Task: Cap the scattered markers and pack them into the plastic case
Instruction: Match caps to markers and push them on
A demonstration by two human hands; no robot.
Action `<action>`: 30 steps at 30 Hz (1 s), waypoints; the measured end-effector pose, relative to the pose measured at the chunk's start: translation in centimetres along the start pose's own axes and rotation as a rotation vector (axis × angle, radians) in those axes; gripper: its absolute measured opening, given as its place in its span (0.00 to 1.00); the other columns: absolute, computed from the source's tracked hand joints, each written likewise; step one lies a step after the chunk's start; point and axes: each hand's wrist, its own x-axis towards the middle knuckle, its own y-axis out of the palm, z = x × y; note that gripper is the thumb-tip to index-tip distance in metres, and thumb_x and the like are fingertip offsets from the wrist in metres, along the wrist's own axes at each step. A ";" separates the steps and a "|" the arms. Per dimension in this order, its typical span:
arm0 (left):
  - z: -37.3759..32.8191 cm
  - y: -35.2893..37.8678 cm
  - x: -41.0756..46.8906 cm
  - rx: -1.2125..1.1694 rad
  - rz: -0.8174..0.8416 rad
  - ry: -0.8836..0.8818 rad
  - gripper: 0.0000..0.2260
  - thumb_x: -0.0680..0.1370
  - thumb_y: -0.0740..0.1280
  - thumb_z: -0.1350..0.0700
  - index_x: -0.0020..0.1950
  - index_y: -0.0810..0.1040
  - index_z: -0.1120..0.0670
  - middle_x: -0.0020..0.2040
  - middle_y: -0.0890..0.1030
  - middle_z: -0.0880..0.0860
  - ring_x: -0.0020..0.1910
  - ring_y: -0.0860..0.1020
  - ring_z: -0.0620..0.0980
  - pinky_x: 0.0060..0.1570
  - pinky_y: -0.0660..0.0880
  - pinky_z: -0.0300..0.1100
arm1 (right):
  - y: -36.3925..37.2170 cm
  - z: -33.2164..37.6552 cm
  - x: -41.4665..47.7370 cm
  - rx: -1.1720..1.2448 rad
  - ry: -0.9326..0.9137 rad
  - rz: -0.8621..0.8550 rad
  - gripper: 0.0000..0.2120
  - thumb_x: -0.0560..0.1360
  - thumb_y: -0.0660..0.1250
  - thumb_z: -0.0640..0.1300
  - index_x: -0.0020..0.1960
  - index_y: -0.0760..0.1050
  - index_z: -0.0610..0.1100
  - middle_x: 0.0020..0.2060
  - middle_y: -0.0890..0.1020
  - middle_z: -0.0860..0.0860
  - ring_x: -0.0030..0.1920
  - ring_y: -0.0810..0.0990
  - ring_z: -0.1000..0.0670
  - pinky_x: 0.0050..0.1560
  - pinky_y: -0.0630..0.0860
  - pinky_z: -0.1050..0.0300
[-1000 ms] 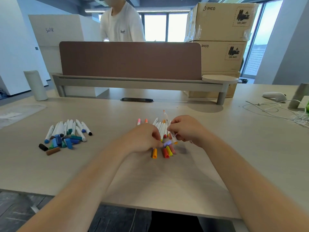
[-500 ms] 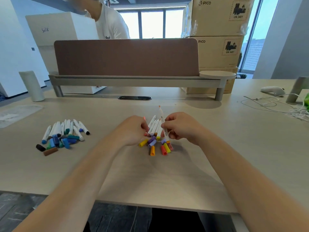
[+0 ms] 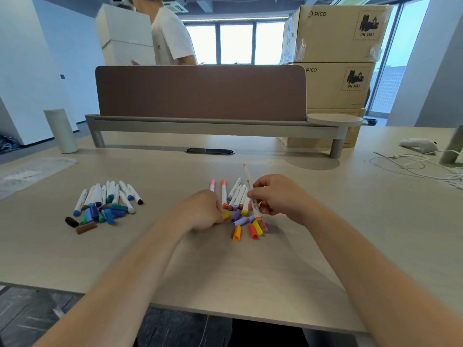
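Pinching an uncapped orange-tipped marker (image 3: 248, 180), tip toward the far edge, the right hand (image 3: 275, 196) hovers over loose caps (image 3: 251, 227) mid-worktop (image 3: 250, 276). The left hand (image 3: 200, 212) curls its fingers beside a yellow cap (image 3: 225, 215); whether it grasps the cap cannot be told.

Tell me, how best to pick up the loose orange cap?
I'd pinch the orange cap across its middle, from above: it lies on its side, apart from the red cap, leaving both long sides free.
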 end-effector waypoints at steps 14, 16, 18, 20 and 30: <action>-1.4 -0.5 -2.0 -0.002 0.149 0.340 0.12 0.72 0.75 0.50 0.52 0.78 0.48 0.36 0.72 0.43 0.35 0.72 0.44 0.32 0.64 0.36 | 0.1 0.0 -0.1 0.010 0.005 -0.002 0.06 0.77 0.67 0.42 0.48 0.80 0.39 0.32 0.80 0.44 0.25 0.73 0.53 0.28 0.72 0.60; -1.4 -0.3 -1.8 0.018 0.177 0.348 0.11 0.73 0.75 0.51 0.51 0.77 0.47 0.36 0.72 0.43 0.34 0.71 0.43 0.32 0.63 0.36 | 0.1 0.1 -0.1 -0.006 0.005 -0.007 0.06 0.78 0.67 0.42 0.49 0.80 0.40 0.33 0.80 0.44 0.25 0.74 0.53 0.29 0.73 0.61; -1.3 0.0 -1.6 0.038 0.166 0.356 0.10 0.73 0.75 0.51 0.50 0.76 0.47 0.36 0.72 0.43 0.34 0.71 0.43 0.32 0.63 0.36 | 0.0 0.1 -0.1 -0.010 0.009 -0.007 0.07 0.78 0.67 0.42 0.49 0.80 0.39 0.34 0.81 0.44 0.26 0.74 0.53 0.29 0.73 0.60; -1.2 0.1 -1.5 0.017 0.117 0.354 0.10 0.72 0.75 0.50 0.49 0.76 0.47 0.38 0.73 0.44 0.38 0.72 0.44 0.34 0.65 0.37 | -0.1 0.0 -0.2 0.009 0.007 -0.004 0.07 0.77 0.67 0.42 0.48 0.80 0.38 0.34 0.80 0.43 0.25 0.73 0.52 0.30 0.72 0.58; 0.3 -0.7 0.3 -1.258 -0.184 -0.006 0.11 0.75 0.65 0.71 0.55 0.74 0.60 0.42 0.85 0.60 0.34 0.82 0.53 0.40 0.75 0.47 | 0.1 1.4 -2.4 0.071 -0.028 0.212 0.09 0.77 0.65 0.39 0.49 0.76 0.33 0.27 0.81 0.49 0.24 0.74 0.53 0.28 0.68 0.60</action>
